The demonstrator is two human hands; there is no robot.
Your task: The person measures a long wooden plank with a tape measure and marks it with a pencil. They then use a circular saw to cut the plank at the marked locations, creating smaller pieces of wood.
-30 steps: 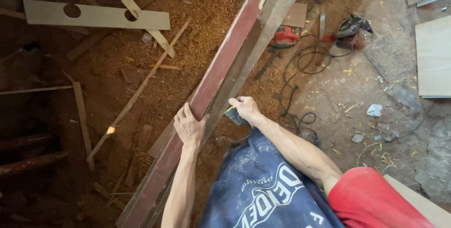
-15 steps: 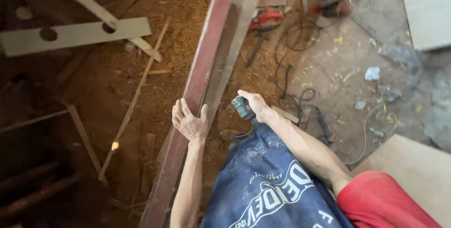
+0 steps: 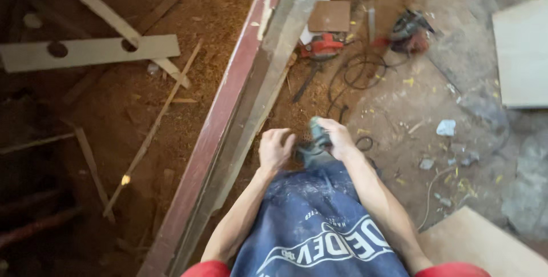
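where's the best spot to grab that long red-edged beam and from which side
Probably on the long beam near its close end, coming from its right side, where the left hand hovers. The beam runs diagonally away, its narrow red face up, so fingers could wrap over that edge. The right hand holds a small dark tool.

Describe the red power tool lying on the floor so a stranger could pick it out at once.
Follow the long dark-red beam that runs across the sawdust floor, then look just right of its upper stretch. The red power tool lies below a brown square board. Unlike the darker tool farther right, its body is bright red.
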